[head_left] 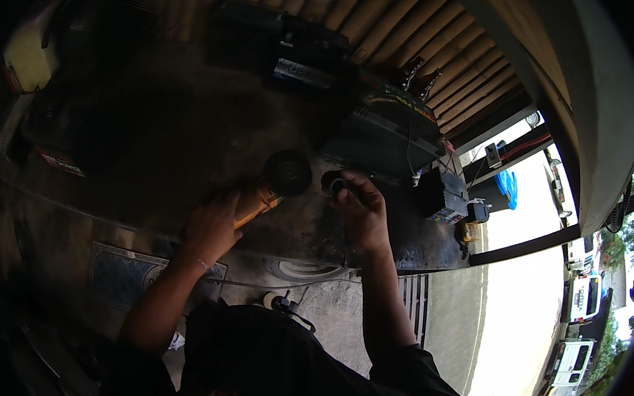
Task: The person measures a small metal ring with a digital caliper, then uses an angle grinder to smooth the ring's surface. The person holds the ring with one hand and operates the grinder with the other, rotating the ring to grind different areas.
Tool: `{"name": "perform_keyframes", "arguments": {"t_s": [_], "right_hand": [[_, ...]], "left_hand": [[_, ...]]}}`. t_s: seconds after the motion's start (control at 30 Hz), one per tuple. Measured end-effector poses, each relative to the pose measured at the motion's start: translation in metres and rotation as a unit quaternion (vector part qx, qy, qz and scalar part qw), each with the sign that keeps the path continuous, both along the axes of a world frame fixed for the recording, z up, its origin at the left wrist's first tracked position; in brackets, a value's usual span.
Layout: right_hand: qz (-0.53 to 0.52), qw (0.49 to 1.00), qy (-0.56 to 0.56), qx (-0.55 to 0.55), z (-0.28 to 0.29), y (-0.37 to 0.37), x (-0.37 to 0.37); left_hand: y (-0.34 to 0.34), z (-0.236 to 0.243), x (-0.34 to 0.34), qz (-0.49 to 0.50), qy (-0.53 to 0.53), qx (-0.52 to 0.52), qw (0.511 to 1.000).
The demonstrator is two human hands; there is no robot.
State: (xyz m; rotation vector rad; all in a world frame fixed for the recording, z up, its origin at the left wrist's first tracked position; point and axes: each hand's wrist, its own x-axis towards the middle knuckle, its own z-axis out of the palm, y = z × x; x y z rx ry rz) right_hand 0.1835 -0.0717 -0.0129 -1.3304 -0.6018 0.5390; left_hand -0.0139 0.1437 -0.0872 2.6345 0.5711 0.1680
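Note:
My left hand [212, 223] is closed around the yellow-orange body of what looks like an angle grinder [258, 207]. Its round black head [288, 173] faces up over the dark workbench [211, 123]. Just to the right, my right hand [364, 213] pinches a small dark round piece [331, 182] with a lighter ring on it. The piece is apart from the tool's head. Shadow hides its finer shape.
Car batteries [301, 70] line the back of the bench, and a large black case [385, 140] lies at the back right. A smaller battery [444, 195] stands near the right end. Two brown bottles [419, 78] stand by the slatted wall. Below the bench lies a tire [304, 270].

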Motion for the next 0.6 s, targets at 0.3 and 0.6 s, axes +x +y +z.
{"name": "perform_keyframes", "arguments": {"t_s": [0.3, 0.6], "right_hand": [[-0.01, 0.998, 0.056, 0.027, -0.01, 0.014, -0.006], [-0.008, 0.996, -0.084, -0.003, -0.029, 0.026, 0.013]], "left_hand": [[-0.003, 0.001, -0.002, 0.022, 0.037, -0.019, 0.999], [-0.002, 0.002, -0.003, 0.02, 0.025, -0.025, 0.999]]}}
